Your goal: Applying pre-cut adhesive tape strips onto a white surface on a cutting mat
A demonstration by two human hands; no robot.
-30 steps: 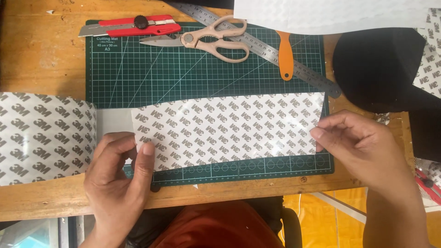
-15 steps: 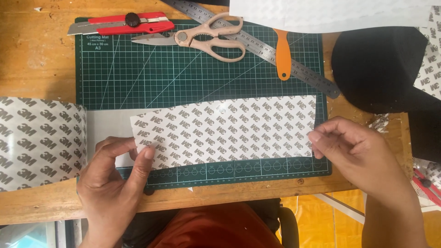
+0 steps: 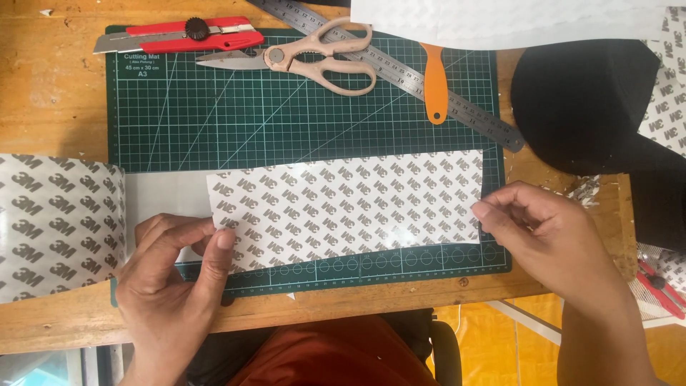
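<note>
A white rectangular sheet with a repeating grey print (image 3: 343, 207) lies across the lower part of a green cutting mat (image 3: 286, 107). My left hand (image 3: 171, 286) pinches the sheet's lower left corner between thumb and fingers. My right hand (image 3: 550, 236) pinches its right edge near the mat's lower right corner. A plain grey-white layer (image 3: 164, 200) shows to the left of the sheet, joining a wider printed sheet (image 3: 57, 221) that hangs over the table's left side.
Along the mat's top lie a red utility knife (image 3: 186, 36), beige-handled scissors (image 3: 314, 61), a steel ruler (image 3: 400, 71) and an orange-handled tool (image 3: 433, 82). A black cap-like object (image 3: 586, 107) sits at right, white sheet (image 3: 500, 21) above. The wooden table edge (image 3: 357, 300) runs below.
The sheet has shifted right on the mat, baring more of the plain layer at its left. Both hands keep their pinch on its ends.
</note>
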